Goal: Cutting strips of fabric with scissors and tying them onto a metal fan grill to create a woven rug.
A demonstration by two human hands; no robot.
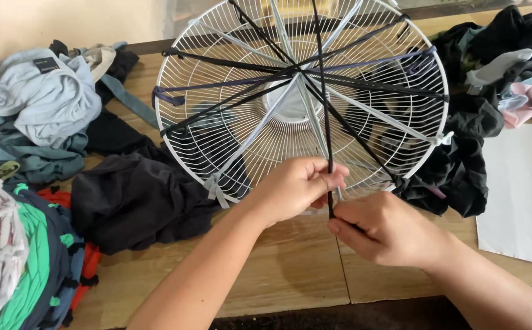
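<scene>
Where cloth heaps crowd, both hands point(339, 208) on black strip point(326, 122) at fan guard point(217, 140) rim.

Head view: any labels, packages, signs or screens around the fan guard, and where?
Clothing label: small dark rectangle with pale print, sewn on the light blue garment, far left of the table.
White sheet: blank, flat, at the right edge.
No packages, signs or screens.

White wire fan guard point(290, 104): round, lying flat on the wooden table point(290, 269), toward its far edge, middle. Fabric strips in black, grey and purple stretched across it like spokes, crossing at the hub, tied at the rim. Black strip point(326, 122): taut, runs from far rim over the near rim, pinched there.
</scene>
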